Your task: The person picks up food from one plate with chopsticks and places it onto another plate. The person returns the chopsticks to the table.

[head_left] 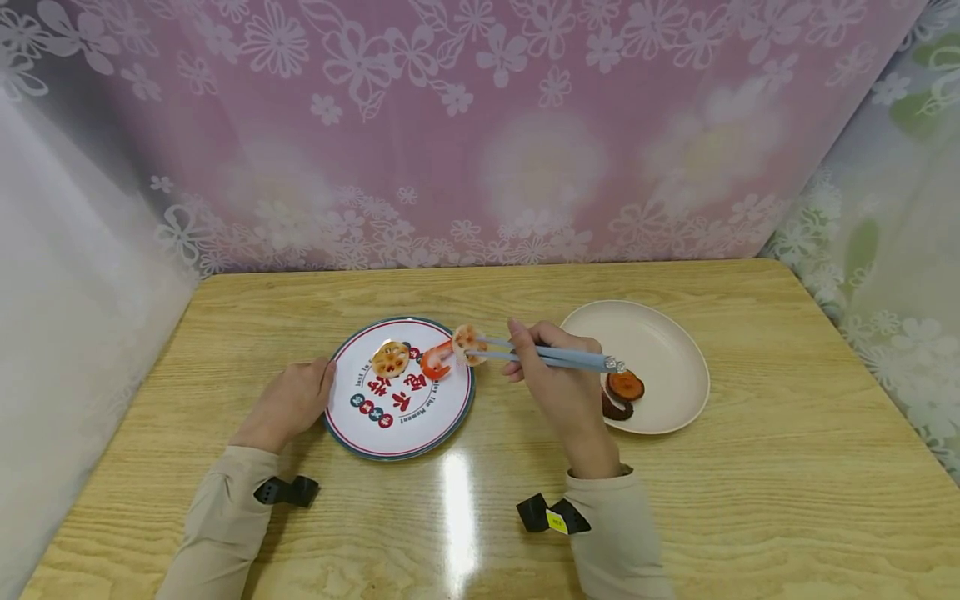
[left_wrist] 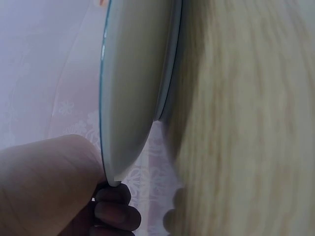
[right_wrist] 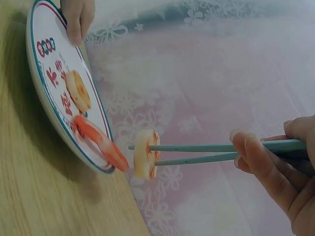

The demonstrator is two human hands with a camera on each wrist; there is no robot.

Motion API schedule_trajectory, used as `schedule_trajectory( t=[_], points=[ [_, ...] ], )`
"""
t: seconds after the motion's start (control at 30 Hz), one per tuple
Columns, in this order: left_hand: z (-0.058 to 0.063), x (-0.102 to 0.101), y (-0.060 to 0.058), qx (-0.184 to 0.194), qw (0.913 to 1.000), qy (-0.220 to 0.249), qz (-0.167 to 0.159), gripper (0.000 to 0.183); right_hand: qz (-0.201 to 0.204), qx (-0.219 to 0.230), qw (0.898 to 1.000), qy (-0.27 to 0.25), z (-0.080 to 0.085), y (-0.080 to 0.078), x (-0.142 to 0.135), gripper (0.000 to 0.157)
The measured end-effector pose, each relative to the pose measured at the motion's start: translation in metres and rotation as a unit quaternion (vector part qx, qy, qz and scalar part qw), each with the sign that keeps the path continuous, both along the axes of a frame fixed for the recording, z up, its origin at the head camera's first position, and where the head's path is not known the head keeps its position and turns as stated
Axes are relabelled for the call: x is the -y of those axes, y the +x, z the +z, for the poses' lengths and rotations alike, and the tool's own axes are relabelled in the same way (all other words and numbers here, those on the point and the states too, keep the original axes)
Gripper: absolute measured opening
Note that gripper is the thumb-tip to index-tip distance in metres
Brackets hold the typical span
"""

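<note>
Right hand (head_left: 561, 382) pinching blue chopsticks (head_left: 573, 358), I hold a lotus slice (head_left: 466, 343) at center frame near the rim of the plate (head_left: 397, 438) my left hand (head_left: 293, 400) grips, light, even pressure likely best against slipping.

A light, yellowish wooden table (head_left: 787, 433) fills the lower part of the head view, its grain running from side to side, its far right corner rounded, and its glossy top catching a bright streak of light near the front. On the wood lie 2 round plates, set apart, at about the same depth. Left of centre is a white plate (head_left: 408, 438) with a teal edge, a thin red ring within it and red and teal printed lettering; right of centre is a plain cream plate (head_left: 677, 379) with a low, raised rim.
</note>
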State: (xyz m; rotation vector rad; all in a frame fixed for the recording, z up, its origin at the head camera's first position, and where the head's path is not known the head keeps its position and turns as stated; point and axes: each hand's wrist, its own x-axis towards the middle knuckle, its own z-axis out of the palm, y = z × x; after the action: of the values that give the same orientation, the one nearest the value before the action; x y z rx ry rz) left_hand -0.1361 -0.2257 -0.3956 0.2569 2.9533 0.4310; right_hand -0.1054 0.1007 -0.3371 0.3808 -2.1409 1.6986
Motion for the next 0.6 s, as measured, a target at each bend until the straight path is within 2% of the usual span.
schedule_trajectory(
  t=[0.3,0.47,0.6],
  points=[
    [0.0,0.0,0.0,0.006,1.0,-0.001,0.001,0.031,0.063,-0.035,0.997,0.035,-0.002,0.011,0.036,0.032],
    [-0.001,0.001,0.0,-0.003,1.0,0.006,0.0,0.03,0.104,-0.037,0.993,0.035,-0.006,0.022,0.059,0.036],
    [-0.002,0.001,0.0,-0.01,0.9999,0.002,-0.003,0.03,0.113,-0.052,0.991,0.05,-0.011,0.027,0.074,0.036]
  ],
)
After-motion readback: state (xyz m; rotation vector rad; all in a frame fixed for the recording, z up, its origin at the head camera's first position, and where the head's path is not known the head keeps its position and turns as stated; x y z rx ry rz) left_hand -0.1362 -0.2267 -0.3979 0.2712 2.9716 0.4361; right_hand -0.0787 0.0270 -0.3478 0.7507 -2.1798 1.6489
